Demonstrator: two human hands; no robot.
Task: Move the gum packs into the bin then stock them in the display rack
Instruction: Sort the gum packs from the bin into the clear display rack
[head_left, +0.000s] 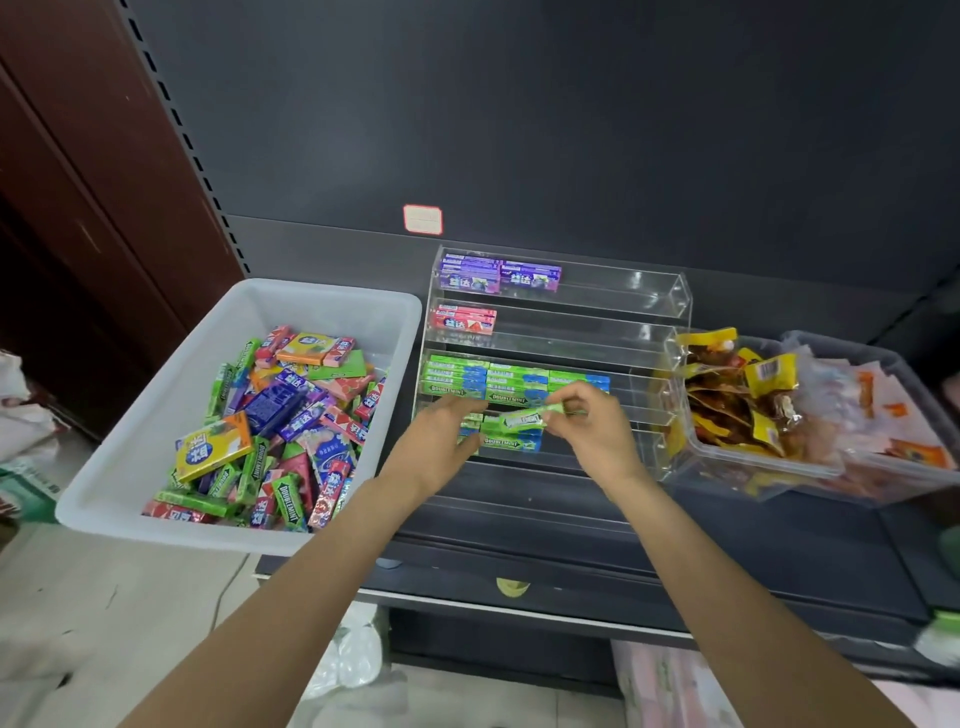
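Many gum packs (291, 410) fill white bin (156, 415).

counts, taking the clear display rack (649, 332) as landmark: 2 hands were at its front, left hand (441, 436) and right hand (587, 421). 1 white bin (156, 415) sat left of it, w/ too many mixed gum packs (291, 415) to count. on the rack: 2 purple stacks (498, 275) top tier, 1 red stack (462, 319) below, 3 green stacks (514, 376) under that. 2 clear snack tubs (779, 462) right of it.
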